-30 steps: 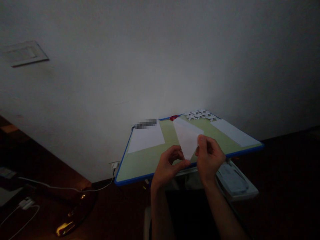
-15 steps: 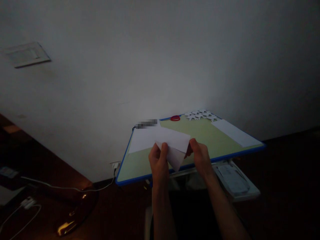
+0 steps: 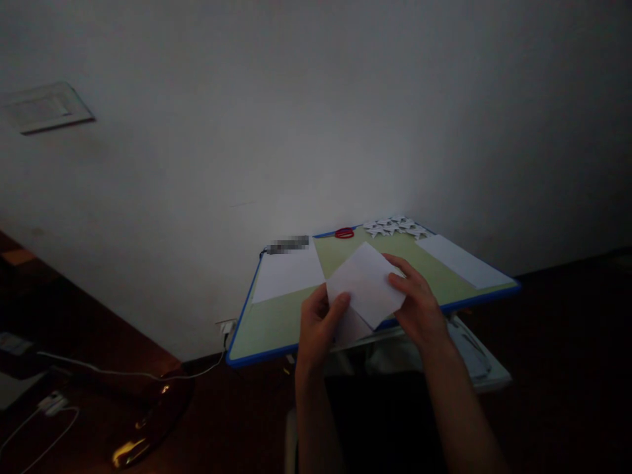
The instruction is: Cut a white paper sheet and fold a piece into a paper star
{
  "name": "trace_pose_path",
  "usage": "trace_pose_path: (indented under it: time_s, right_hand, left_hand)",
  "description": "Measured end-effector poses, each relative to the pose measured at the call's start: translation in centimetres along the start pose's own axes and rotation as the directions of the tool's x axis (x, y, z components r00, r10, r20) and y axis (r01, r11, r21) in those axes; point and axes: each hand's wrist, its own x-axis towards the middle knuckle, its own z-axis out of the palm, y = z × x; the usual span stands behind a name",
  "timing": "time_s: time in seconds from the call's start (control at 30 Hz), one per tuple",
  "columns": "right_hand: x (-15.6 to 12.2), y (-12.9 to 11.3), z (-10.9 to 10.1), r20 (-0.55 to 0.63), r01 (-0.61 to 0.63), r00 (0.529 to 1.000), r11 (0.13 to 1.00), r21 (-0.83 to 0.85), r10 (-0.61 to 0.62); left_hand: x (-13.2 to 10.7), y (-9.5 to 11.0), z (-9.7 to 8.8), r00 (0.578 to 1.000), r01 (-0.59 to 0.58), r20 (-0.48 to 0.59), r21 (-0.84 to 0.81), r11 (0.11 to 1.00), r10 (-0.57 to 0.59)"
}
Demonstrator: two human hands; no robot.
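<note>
A folded sheet of white paper (image 3: 366,283) is held up over the near edge of the table, turned like a diamond with a second layer showing beneath its lower left side. My left hand (image 3: 318,322) pinches its left corner, thumb on top. On the opposite side my right hand (image 3: 417,299) grips the right edge, with fingers on the upper face. Behind the held paper lies a larger white sheet (image 3: 286,273) on the light green tabletop (image 3: 269,329).
Red-handled scissors (image 3: 344,233) lie at the table's back edge. Several small folded paper pieces (image 3: 392,226) sit right of them, with a white paper strip (image 3: 464,261) nearby. A shelf (image 3: 486,378) juts out below. A white cable (image 3: 148,376) and a wall socket (image 3: 227,327) are at left.
The folded paper has turned and now shows a broad diamond-shaped face. My right hand has moved right and its fingers have spread over the paper's edge; my left hand has shifted slightly right.
</note>
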Motion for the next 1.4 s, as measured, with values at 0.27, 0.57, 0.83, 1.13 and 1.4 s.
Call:
trace_pose_path:
  time_s: [0.27, 0.57, 0.83, 1.13, 1.4]
  right_hand:
    - [0.6, -0.3, -2.1, 0.015, 0.043, 0.999, 0.990, -0.133, -0.041]
    - [0.8, -0.1, -2.5, -0.045, 0.120, 0.990, 0.972, -0.201, -0.131]
    - [0.8, -1.0, -4.7, 0.150, 0.297, 0.944, 0.557, -0.775, -0.294]
    - [-1.5, -1.5, -0.8, 0.562, 0.575, 0.813, 0.363, -0.733, -0.152]
    - [0.1, -0.5, -1.6, 0.422, 0.466, 0.883, 0.480, -0.743, -0.203]
  left_hand:
    - [-0.1, 0.0, -0.1, 0.995, 0.058, 0.084, -0.027, 0.998, -0.055]
    - [-0.1, 0.1, -0.3, 0.983, 0.061, 0.170, 0.072, 0.996, -0.073]
    - [0.5, -0.5, -0.9, 0.991, 0.105, 0.062, 0.139, 0.985, -0.114]
    - [-0.7, 1.4, 0.3, 0.963, 0.067, 0.224, 0.336, 0.939, -0.149]
    - [-1.1, 1.2, -2.2, 0.971, 0.047, 0.226, 0.152, 0.987, -0.081]
